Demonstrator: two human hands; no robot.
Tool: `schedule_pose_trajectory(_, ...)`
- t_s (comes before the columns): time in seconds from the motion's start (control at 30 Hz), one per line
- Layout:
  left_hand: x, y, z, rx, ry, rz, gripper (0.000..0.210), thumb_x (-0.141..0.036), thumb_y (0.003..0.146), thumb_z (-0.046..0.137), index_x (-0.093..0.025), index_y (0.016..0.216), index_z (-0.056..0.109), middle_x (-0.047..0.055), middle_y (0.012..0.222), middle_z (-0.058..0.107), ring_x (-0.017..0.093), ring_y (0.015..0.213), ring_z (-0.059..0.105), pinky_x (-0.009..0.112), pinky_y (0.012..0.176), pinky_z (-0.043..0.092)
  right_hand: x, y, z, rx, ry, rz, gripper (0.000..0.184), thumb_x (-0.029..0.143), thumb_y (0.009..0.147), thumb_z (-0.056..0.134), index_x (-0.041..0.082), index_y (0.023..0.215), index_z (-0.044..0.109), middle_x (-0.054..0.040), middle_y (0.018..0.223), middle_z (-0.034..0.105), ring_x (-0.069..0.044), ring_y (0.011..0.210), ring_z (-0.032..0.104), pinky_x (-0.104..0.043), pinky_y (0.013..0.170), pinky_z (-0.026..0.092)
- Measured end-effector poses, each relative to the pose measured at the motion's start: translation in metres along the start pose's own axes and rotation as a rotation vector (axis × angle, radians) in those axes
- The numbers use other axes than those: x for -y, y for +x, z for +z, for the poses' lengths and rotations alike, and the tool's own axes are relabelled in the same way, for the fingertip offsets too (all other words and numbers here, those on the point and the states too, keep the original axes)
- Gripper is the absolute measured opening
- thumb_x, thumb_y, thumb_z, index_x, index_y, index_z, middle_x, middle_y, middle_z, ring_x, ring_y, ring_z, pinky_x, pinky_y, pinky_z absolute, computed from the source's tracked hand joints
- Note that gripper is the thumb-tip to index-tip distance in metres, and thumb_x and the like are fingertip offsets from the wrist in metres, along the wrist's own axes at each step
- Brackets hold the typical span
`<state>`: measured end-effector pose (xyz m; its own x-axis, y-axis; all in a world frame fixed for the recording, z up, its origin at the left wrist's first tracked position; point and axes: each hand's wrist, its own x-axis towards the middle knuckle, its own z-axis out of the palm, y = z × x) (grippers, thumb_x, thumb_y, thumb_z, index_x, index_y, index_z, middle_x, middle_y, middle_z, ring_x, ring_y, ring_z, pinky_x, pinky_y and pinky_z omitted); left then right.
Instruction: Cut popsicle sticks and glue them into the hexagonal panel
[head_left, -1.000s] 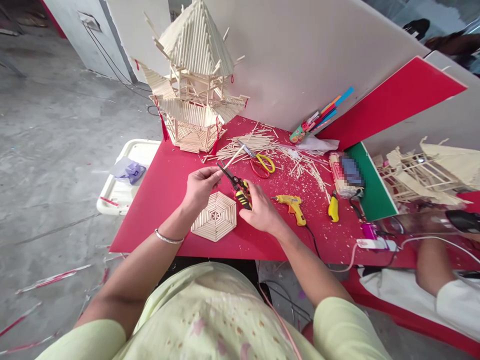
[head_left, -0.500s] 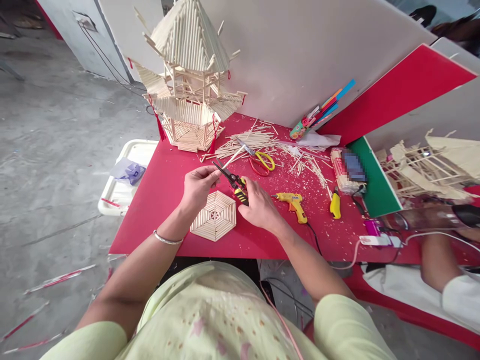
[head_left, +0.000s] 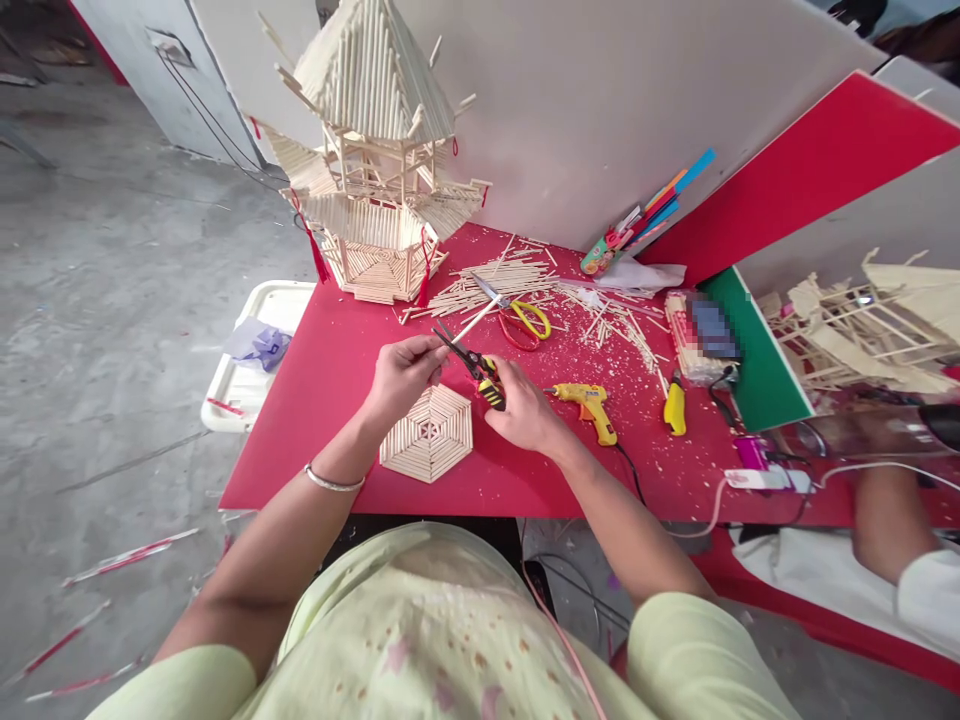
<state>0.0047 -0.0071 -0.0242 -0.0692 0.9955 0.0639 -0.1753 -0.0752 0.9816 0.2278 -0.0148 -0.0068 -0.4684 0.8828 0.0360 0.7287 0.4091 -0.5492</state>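
Between the fingertips of my left hand (head_left: 407,374) is a thin wooden stick (head_left: 480,320), slanting up to the right. My right hand (head_left: 520,405) is wrapped around the yellow-and-black handles of pruning shears (head_left: 480,372). Their dark blades lie across the stick close to my left fingertips; whether they touch it I cannot tell. Below the hands, flat on the red table (head_left: 300,440), rests a hexagonal panel of sticks (head_left: 427,440). Scissors with red and yellow handles (head_left: 529,322) lie just beyond the shears.
A stick-built pagoda (head_left: 375,190) stands at the back left. Loose sticks (head_left: 495,283) and scraps spread behind the scissors. To the right are a yellow glue gun (head_left: 592,408), yellow cutters (head_left: 675,408), a power strip (head_left: 769,480) and another person's arm (head_left: 892,510).
Both hands have shifted very slightly to the right with the stick and shears. The view has moved a little; the hexagonal panel stays in place.
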Motion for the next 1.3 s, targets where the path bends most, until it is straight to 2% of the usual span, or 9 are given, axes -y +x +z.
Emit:
schedule_pose_trajectory(0.13, 0.001, 0.001, -0.003, 0.125, -0.136, -0.109, 0.036, -0.048, 0.078, 0.087, -0.016, 0.068, 0.073, -0.001, 0.05, 0.048, 0.007, 0.044, 0.038, 0.024, 0.044, 0.026, -0.001, -0.004, -0.001, 0.022, 0.02, 0.012, 0.076, 0.014, 0.079, 0.058, 0.017, 0.153, 0.039, -0.0175, 0.141, 0.058, -0.032, 0.133, 0.056, -0.052, 0.116, 0.046)
schedule_pose_trajectory(0.33, 0.002, 0.001, -0.004, 0.13, -0.142, -0.163, 0.04, -0.05, 0.075, 0.089, -0.015, 0.066, 0.071, -0.001, 0.05, 0.047, 0.006, 0.044, 0.035, 0.023, 0.044, 0.023, -0.002, -0.007, 0.009, -0.037, -0.045, 0.038, 0.071, 0.014, 0.077, 0.06, 0.017, 0.146, 0.045, -0.0177, 0.133, 0.063, -0.034, 0.124, 0.06, -0.051, 0.11, 0.05)
schedule_pose_trajectory(0.53, -0.002, 0.001, 0.0, 0.101, -0.204, -0.182, 0.042, -0.05, 0.07, 0.092, -0.015, 0.067, 0.069, -0.003, 0.051, 0.047, 0.005, 0.041, 0.034, 0.023, 0.042, 0.023, -0.002, -0.005, 0.009, -0.017, 0.067, -0.001, 0.08, 0.011, 0.075, 0.057, 0.017, 0.153, 0.039, -0.0181, 0.146, 0.057, -0.032, 0.138, 0.054, -0.051, 0.12, 0.043)
schedule_pose_trajectory(0.63, -0.004, 0.002, 0.001, 0.05, -0.216, -0.177, 0.042, -0.049, 0.068, 0.094, -0.015, 0.074, 0.071, -0.001, 0.057, 0.055, 0.004, 0.042, 0.035, 0.022, 0.041, 0.022, -0.001, -0.005, 0.004, 0.014, 0.144, 0.045, 0.081, 0.012, 0.074, 0.056, 0.018, 0.153, 0.04, -0.0167, 0.147, 0.057, -0.031, 0.138, 0.055, -0.051, 0.12, 0.043)
schedule_pose_trajectory(0.8, -0.001, 0.001, 0.001, 0.065, -0.091, -0.135, 0.037, -0.049, 0.075, 0.087, -0.015, 0.083, 0.077, -0.001, 0.06, 0.056, 0.006, 0.044, 0.037, 0.024, 0.042, 0.025, 0.003, -0.006, -0.001, 0.002, 0.142, 0.141, 0.073, 0.016, 0.074, 0.057, 0.02, 0.146, 0.048, -0.0141, 0.138, 0.063, -0.032, 0.127, 0.061, -0.05, 0.11, 0.048)
schedule_pose_trajectory(0.9, 0.001, -0.001, -0.002, 0.091, 0.071, -0.04, 0.03, -0.045, 0.083, 0.08, -0.015, 0.086, 0.079, 0.0, 0.06, 0.054, 0.008, 0.05, 0.039, 0.023, 0.046, 0.029, 0.008, -0.009, -0.005, 0.048, 0.171, 0.181, 0.06, 0.017, 0.073, 0.056, 0.021, 0.133, 0.054, -0.0081, 0.113, 0.068, -0.028, 0.103, 0.066, -0.043, 0.095, 0.051)
schedule_pose_trajectory(1.0, 0.002, -0.001, -0.008, 0.115, 0.17, 0.079, 0.027, -0.042, 0.087, 0.077, -0.016, 0.084, 0.079, 0.001, 0.064, 0.058, 0.009, 0.055, 0.043, 0.023, 0.051, 0.034, 0.011, -0.014, -0.01, 0.175, 0.311, 0.238, 0.042, 0.019, 0.073, 0.057, 0.024, 0.115, 0.058, 0.001, 0.089, 0.063, -0.021, 0.081, 0.06, -0.034, 0.078, 0.048)
schedule_pose_trajectory(1.17, 0.002, 0.0, -0.013, 0.201, 0.112, 0.114, 0.033, -0.048, 0.087, 0.079, -0.015, 0.083, 0.077, 0.0, 0.063, 0.056, 0.008, 0.053, 0.041, 0.023, 0.049, 0.033, 0.005, -0.022, -0.013, 0.282, 0.625, 0.305, 0.038, 0.019, 0.065, 0.061, 0.024, 0.103, 0.058, 0.0031, 0.089, 0.06, -0.017, 0.081, 0.055, -0.029, 0.071, 0.043)
schedule_pose_trajectory(1.3, 0.003, 0.001, -0.008, 0.23, 0.009, 0.054, 0.04, -0.053, 0.081, 0.084, -0.014, 0.082, 0.077, -0.002, 0.058, 0.051, 0.006, 0.047, 0.036, 0.022, 0.044, 0.028, 0.0, -0.024, -0.011, 0.299, 0.677, 0.322, 0.034, 0.02, 0.064, 0.063, 0.023, 0.097, 0.058, 0.0021, 0.09, 0.061, -0.017, 0.081, 0.054, -0.029, 0.071, 0.043)
